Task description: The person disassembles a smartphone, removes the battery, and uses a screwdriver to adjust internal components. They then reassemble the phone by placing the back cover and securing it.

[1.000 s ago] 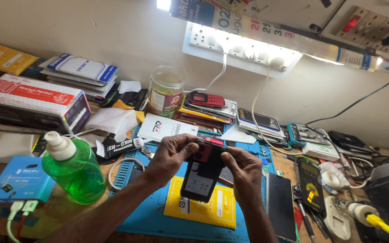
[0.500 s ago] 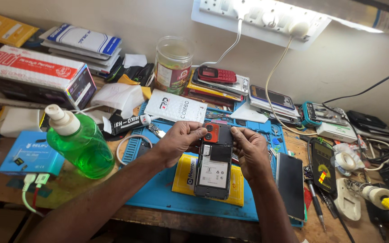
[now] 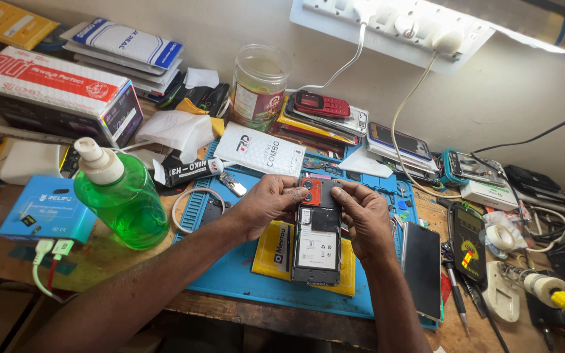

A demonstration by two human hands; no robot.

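From the head camera, you have an opened phone (image 3: 317,240) with its back cover off held between both hands, just above the blue work mat (image 3: 230,274). Your left hand (image 3: 266,206) grips the phone's upper left edge, its fingers curled narrow around it, with the thumb (image 3: 293,194) pressed on the red camera block (image 3: 311,191) at the top. Your right hand (image 3: 363,219) clasps the upper right edge in the same way, fingers folded close along the side and the fingertips meeting the top corner beside the red block. The white-labelled battery (image 3: 316,248) sits below your fingers, in the lower half of the phone, uncovered. Under the phone, nearer you than your fingertips, a yellow pad (image 3: 277,252) lies on the mat. Just right of your right hand a dark phone screen (image 3: 422,268) lies flat, near but not touching your wrist. Left of your left forearm stands a green liquid bottle (image 3: 120,196) with a white cap, and beyond it a light blue box (image 3: 47,209). Beyond your fingertips lie a white booklet (image 3: 259,150) and a clear jar (image 3: 258,85). Whether the phone's bottom edge rests on the yellow pad or hovers just above it is hard to tell from this angle.
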